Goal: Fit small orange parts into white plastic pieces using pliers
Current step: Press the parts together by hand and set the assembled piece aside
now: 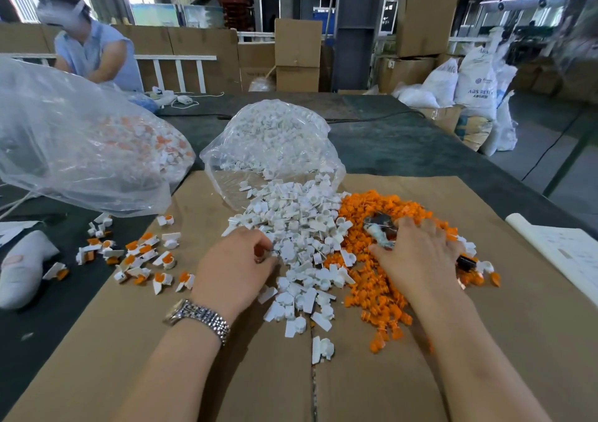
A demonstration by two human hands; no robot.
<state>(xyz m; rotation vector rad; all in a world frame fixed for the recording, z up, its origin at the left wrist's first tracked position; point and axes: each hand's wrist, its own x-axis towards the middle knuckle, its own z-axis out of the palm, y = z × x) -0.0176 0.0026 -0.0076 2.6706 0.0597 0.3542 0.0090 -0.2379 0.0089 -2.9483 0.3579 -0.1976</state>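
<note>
A heap of white plastic pieces (301,237) spills from a clear bag (275,143) onto brown cardboard (339,373). Right beside it lies a heap of small orange parts (378,285). My left hand (234,266), with a metal watch on the wrist, reaches into the white heap with curled fingers pinching at a piece. My right hand (417,253) lies over the orange heap and grips the pliers (380,227); their jaws stick out past my thumb and a dark handle end shows at the hand's right side.
Several fitted white-and-orange pieces (139,256) lie scattered at the left of the cardboard. A large clear bag (81,150) of such pieces lies at the far left. Another person (87,43) works across the table. White paper (563,250) lies at the right edge.
</note>
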